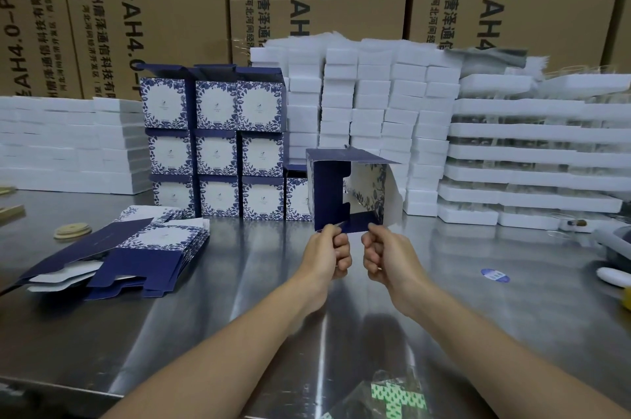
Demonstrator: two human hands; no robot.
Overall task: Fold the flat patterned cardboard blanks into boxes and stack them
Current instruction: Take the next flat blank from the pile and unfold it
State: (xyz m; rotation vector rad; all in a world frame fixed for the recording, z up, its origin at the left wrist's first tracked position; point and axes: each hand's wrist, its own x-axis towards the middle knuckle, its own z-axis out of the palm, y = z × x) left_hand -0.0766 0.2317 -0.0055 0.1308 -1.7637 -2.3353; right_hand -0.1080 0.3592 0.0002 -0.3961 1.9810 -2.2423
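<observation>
A half-formed blue-and-white floral box [329, 191] is held up above the steel table [239, 299], its open side facing me and its flaps loose. My left hand [329, 253] pinches the near lower flap at its left. At the right end of that flap, my right hand [382, 256] grips the edge with curled fingers. A fanned pile of flat blanks [136, 248] lies on the table to the left. Behind it stands a stack of folded boxes [216, 142], three rows high, with one more box [297, 198] at its right foot.
White foam trays are piled along the back, at left [68, 145], centre [372, 111] and right [532, 152]. Brown shipping cartons [153, 8] form a wall behind. Wooden discs [72, 231] lie far left; a blue sticker [495, 275] and white object [613, 277] lie right.
</observation>
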